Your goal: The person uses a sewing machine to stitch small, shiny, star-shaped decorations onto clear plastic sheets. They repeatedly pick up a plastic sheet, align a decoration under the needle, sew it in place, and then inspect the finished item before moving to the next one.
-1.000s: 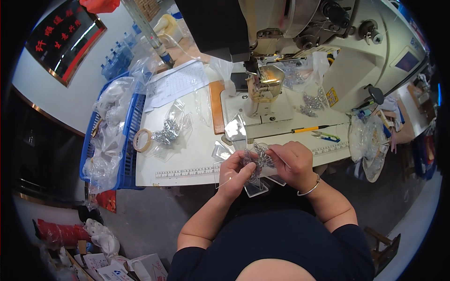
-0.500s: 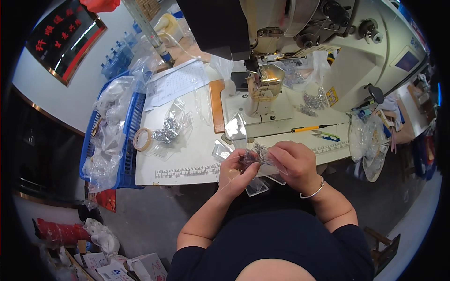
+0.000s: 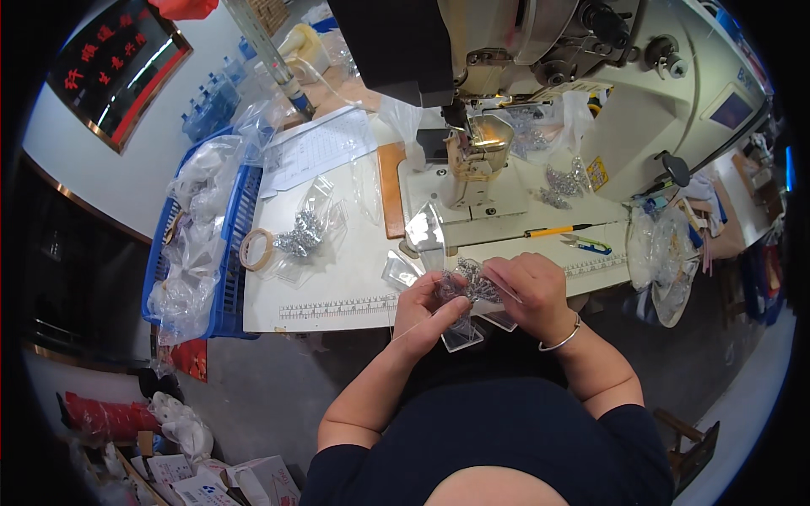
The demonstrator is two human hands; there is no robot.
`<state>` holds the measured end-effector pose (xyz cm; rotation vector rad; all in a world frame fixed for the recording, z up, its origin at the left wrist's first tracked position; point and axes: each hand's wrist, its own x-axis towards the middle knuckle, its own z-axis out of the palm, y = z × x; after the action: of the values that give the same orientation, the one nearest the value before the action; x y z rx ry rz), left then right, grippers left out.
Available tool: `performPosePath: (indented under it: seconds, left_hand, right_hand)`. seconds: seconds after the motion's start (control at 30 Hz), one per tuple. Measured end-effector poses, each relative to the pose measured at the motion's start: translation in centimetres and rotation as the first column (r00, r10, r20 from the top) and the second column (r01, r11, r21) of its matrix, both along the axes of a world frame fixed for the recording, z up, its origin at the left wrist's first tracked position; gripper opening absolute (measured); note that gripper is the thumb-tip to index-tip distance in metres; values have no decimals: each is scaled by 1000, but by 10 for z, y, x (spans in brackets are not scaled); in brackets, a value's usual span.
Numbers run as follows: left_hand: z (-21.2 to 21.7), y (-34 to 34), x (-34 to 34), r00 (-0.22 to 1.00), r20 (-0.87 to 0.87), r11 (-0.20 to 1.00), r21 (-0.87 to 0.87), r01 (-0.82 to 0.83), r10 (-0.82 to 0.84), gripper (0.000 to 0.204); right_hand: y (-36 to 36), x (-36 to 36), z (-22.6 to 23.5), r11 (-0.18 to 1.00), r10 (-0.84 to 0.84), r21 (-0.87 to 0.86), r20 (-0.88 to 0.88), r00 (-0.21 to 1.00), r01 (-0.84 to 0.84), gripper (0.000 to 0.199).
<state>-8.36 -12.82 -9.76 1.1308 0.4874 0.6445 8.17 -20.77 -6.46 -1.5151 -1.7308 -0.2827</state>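
Note:
A silvery, bead-like cluster [image 3: 474,285] lies between my hands over the table's front edge. My left hand [image 3: 424,314] is closed on its left side, thumb pressed along it. My right hand [image 3: 533,295] pinches at its right side, fingers curled; a thin clear edge shows by the fingertips. Fine pale threads run down from the left hand. Just below hang flat clear plastic pieces [image 3: 462,336], partly hidden by the hands. Another clear plastic piece [image 3: 400,270] lies beside my left hand.
A sewing machine [image 3: 479,164] stands directly ahead. On the white table lie a tape roll [image 3: 256,250], a bag of silvery pieces [image 3: 299,234], paper sheets [image 3: 316,152], a yellow-handled tool [image 3: 557,230] and thread snips [image 3: 588,244]. A blue basket [image 3: 232,253] holds plastic bags at left.
The silvery cluster shows more fully, spread out between my hands. My left fingers have shifted slightly, and my right fingers have turned a little. The table's things stay put.

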Motion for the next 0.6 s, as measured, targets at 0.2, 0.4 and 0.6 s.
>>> performPosePath:
  seconds: [0.2, 0.4, 0.6]
  left_hand:
    - [-3, -2, 1, 995, 91, 1000, -2, -26, 26, 20]
    - [-8, 0, 2, 989, 145, 999, -14, -32, 34, 19]
    - [-9, 1, 1, 996, 86, 999, 5, -36, 36, 18]
  right_hand:
    - [4, -2, -8, 997, -10, 74, -8, 1000, 11, 14]
    - [3, -4, -9, 1000, 13, 21, -124, 992, -10, 11]
    - [1, -5, -3, 964, -28, -238, -540, 841, -121, 10]
